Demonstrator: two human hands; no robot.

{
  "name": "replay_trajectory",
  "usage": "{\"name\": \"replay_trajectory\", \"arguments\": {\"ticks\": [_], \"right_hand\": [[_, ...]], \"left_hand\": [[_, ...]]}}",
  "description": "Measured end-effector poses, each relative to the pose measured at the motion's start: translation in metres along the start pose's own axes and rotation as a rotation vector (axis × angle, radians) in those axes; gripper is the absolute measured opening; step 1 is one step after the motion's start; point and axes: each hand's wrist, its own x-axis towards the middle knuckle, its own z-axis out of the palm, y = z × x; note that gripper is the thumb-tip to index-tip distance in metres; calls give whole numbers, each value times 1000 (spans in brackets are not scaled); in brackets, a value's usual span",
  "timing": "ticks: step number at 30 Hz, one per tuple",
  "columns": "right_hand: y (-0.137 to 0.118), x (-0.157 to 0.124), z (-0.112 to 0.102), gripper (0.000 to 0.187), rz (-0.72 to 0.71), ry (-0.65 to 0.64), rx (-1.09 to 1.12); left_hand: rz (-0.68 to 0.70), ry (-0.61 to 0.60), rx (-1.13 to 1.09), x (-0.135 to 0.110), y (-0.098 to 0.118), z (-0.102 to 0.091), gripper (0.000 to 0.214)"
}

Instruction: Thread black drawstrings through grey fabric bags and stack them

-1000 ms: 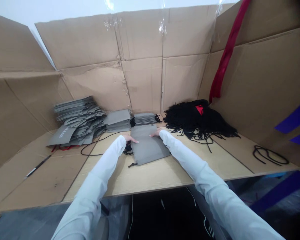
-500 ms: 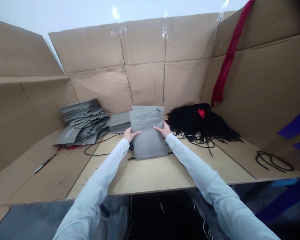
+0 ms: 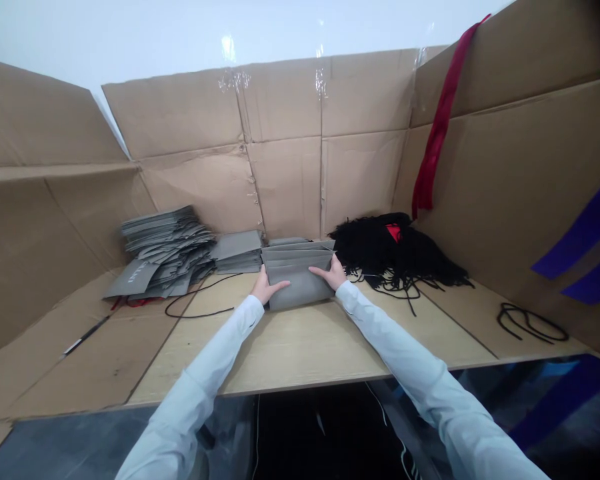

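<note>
A grey non-woven fabric bag [image 3: 296, 280] lies folded into layers on the wooden board [image 3: 300, 347], just in front of a smaller stack of grey bags [image 3: 270, 241]. My left hand [image 3: 269, 288] grips its left side, and my right hand [image 3: 329, 272] grips its right side. Its lower edge rests on the board. Beyond my right hand sits a heap of black cords [image 3: 395, 250] with a red patch in it. A thin black cord [image 3: 200, 303] curves across the board near my left hand.
Further left are a large, untidy pile of grey bags [image 3: 165, 253] and a neater stack [image 3: 237, 252]. A coil of black cord [image 3: 530, 323] lies at the right. Cardboard walls [image 3: 285, 147] surround the board, with a red ribbon [image 3: 433, 133] hanging on them.
The grey bag, flat and then standing taller between my hands, is now folded shorter into layers. Both hands have moved further away from me with it.
</note>
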Motion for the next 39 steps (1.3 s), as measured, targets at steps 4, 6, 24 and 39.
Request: {"name": "replay_trajectory", "arguments": {"ticks": [4,6,24,39], "right_hand": [[3,2,2,64,-4,-12,-18],[0,3,3,65,-10,9,-37],[-68,-7,18,79,-413,224,-598],[-107,-5,54,79,-597,-367,-1176]], "left_hand": [[13,-9,-2,0,-2,-1,76],[-9,34,15,2,-1,-3,63],[-2,312,-31,5,5,12,44],[112,301,24,-1,-10,14,43]]}}
